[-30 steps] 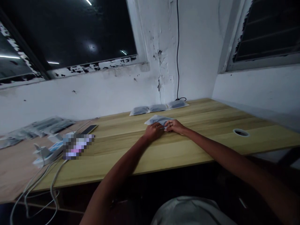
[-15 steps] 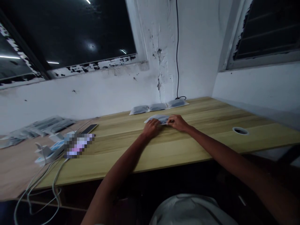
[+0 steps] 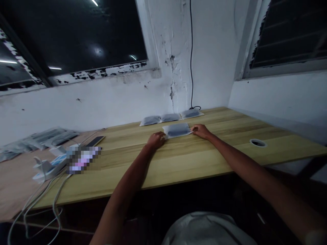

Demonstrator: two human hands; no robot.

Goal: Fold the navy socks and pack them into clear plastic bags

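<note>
A frosted, translucent pouch (image 3: 176, 130) with something dark inside lies on the wooden table, in the middle of the head view. At its near left corner is my left hand (image 3: 156, 140), fingers bent and closed on the edge. My right hand (image 3: 200, 131) pinches the pouch's right corner between thumb and fingers. What the pouch contains cannot be made out. Behind it, by the wall, three similar pouches (image 3: 170, 117) lie side by side in a row.
On the left are a power strip (image 3: 52, 168) with plugs and white cables, a phone (image 3: 95, 141), a blurred-out bright item (image 3: 83, 160), and a pile of grey packets (image 3: 42, 139). A round cable hole (image 3: 258, 143) is at right. A black cord (image 3: 191, 68) hangs down the wall.
My hands have moved apart to the pouch's two sides. The pouch now lies flatter, and more of its face shows. The camera view has shifted slightly.
</note>
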